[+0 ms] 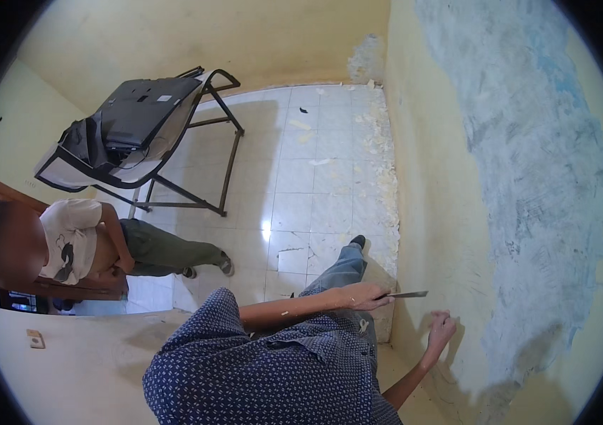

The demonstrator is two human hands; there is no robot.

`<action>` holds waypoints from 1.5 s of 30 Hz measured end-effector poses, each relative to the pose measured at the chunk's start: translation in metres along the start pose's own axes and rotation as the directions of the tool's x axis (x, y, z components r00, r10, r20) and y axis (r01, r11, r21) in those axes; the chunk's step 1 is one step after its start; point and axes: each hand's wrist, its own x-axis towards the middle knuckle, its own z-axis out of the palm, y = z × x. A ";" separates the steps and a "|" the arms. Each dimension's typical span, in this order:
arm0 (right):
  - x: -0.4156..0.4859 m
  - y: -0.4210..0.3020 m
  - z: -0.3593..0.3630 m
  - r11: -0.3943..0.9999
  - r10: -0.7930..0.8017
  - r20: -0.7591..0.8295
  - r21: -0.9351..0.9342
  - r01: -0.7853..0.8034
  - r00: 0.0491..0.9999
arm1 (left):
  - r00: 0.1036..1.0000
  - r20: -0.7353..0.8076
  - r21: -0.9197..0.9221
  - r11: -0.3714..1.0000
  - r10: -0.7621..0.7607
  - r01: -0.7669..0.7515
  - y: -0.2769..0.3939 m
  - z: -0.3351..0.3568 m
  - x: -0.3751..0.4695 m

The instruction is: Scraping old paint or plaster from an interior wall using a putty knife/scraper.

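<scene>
My left hand (369, 295) grips the dark handle of a thin metal blade (410, 294), a scraper or a knife seen nearly edge-on. Its tip points right, towards the painted wall (439, 223). My right hand (442, 328) is at that wall, lower right, with its fingers bent and its fingertips at or close to the yellowish paint. Whether anything is pinched in them does not show. Beyond it spreads a large stripped patch (537, 212), grey and pale blue with ragged edges. Small paint flakes cling to my left forearm (293, 313).
Peeled paint flakes (381, 159) litter the tiled floor (293, 210) along the wall's foot. A metal-framed table (232, 170) bears dark laptop-like devices (147, 106). Another person (75, 239) stands at the left by a wooden door (6, 199). A wall socket (36, 339) is at lower left.
</scene>
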 end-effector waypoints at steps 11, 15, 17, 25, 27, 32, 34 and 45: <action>-0.043 -0.033 0.044 0.991 -0.118 -0.303 0.017 0.129 0.946 | 0.965 0.067 -0.339 0.904 -0.253 0.261 -0.006 0.015 0.045; -0.058 -0.038 0.025 0.991 0.060 -0.354 0.135 -0.012 0.933 | 0.946 0.316 -0.510 0.827 -0.074 0.235 0.038 0.005 0.089; -0.052 -0.045 0.012 0.773 0.537 -0.204 0.506 -0.381 0.818 | 0.907 0.421 -0.539 0.809 0.020 0.233 0.061 -0.001 0.118; -0.027 -0.118 -0.073 0.602 0.448 -0.680 0.710 0.366 0.581 | 0.627 0.724 -0.503 0.842 0.287 0.194 0.175 0.045 0.158; -0.025 -0.124 -0.085 0.597 0.500 -0.650 0.738 0.315 0.573 | 0.613 0.725 -0.457 0.886 0.315 0.084 0.189 0.064 0.154; -0.039 -0.091 -0.098 0.624 0.564 -0.737 0.676 0.392 0.371 | 0.624 0.682 -0.448 0.892 0.381 -0.055 0.193 0.117 0.159; -0.051 -0.074 -0.104 0.610 0.583 -0.716 0.698 0.376 0.384 | 0.600 0.723 -0.416 0.909 0.341 -0.014 0.192 0.139 0.154; -0.075 -0.019 -0.150 0.701 0.544 -0.737 0.662 0.267 0.400 | 0.771 0.366 -0.583 0.774 0.521 -0.247 0.203 0.222 0.142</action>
